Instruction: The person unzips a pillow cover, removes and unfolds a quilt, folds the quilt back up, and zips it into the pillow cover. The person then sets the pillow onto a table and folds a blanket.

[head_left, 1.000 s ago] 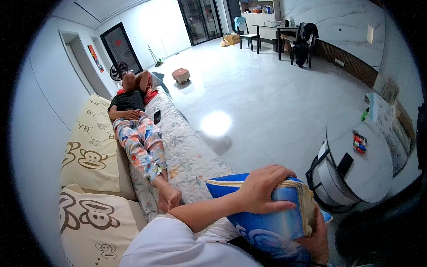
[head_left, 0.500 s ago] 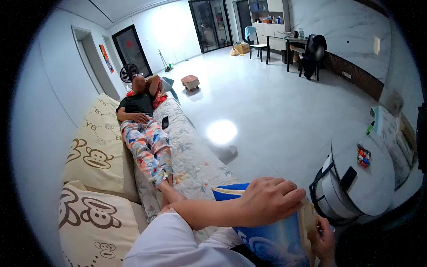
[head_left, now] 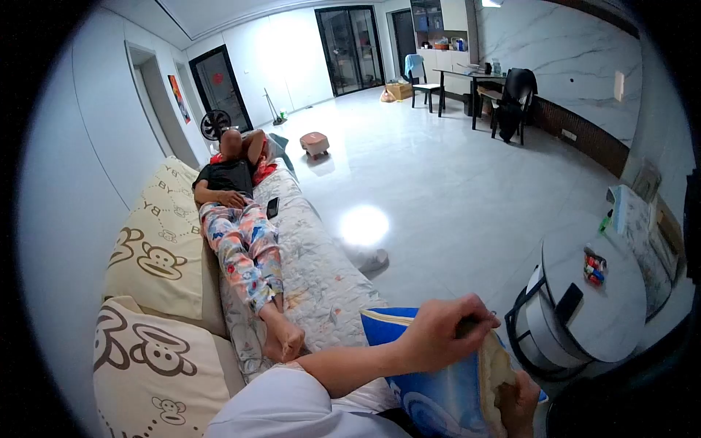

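A blue printed fabric piece [head_left: 431,394], like a cushion cover or pouch, with cream edging, lies across my lap. My left hand [head_left: 449,332] is just above its edge, its fingers curled into a pinch. A tiny glint shows at the fingertips, too small to name. At the lower right my right hand [head_left: 520,401] grips the cream edge [head_left: 496,365] of the fabric piece. Part of that piece is hidden under my left forearm.
Another person [head_left: 234,197] lies along the sofa [head_left: 328,270], feet near my left forearm, with a phone [head_left: 272,207] alongside. At the right stands a round table [head_left: 613,306] bearing a dark phone [head_left: 569,303] and a packet of colourful items [head_left: 594,267]. A footstool [head_left: 315,143] stands farther off.
My left hand has drawn back slightly from the fabric's edge, its fingers now more tightly curled. More of the cream edge shows. My right hand keeps its grip, and the view has shifted slightly.
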Motion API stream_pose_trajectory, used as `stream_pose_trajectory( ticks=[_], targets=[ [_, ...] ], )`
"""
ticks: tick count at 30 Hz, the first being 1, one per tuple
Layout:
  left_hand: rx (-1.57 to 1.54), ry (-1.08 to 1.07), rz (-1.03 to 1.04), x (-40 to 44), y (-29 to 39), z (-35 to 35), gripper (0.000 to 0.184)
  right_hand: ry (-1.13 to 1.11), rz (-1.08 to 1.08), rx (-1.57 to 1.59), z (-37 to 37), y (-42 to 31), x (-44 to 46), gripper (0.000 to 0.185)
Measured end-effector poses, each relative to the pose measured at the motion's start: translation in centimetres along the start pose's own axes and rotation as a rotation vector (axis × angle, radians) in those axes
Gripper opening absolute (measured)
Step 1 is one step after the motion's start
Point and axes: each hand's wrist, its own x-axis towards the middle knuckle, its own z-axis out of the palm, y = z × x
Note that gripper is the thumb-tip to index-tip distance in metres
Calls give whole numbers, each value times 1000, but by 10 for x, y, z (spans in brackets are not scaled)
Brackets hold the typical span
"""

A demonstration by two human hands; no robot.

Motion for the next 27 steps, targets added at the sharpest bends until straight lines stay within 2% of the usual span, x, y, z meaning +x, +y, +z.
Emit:
stream_pose_trajectory(
  ticks=[10,12,13,15,19,21,27],
  targets=[
    [-12,182,-18,-7,-8,0,5,28,-52,-31,0,-2,-4,44],
    [253,203,74,-8,-8,-1,7,17,-46,-7,0,-3,-4,42],
    [252,202,68,-6,-7,-1,7,13,-41,-7,0,-2,-5,42],
    [487,281,380,-1,-3,-2,13,-21,51,-10,-2,1,-9,36],
    [461,298,403,-1,-7,1,10,28,56,-5,3,4,-15,27],
    [416,297,385,-3,-10,2,15,13,176,85,3,4,-18,19],
    [481,316,401,-3,-10,2,12,40,210,80,7,-1,-16,16]
  ],
)
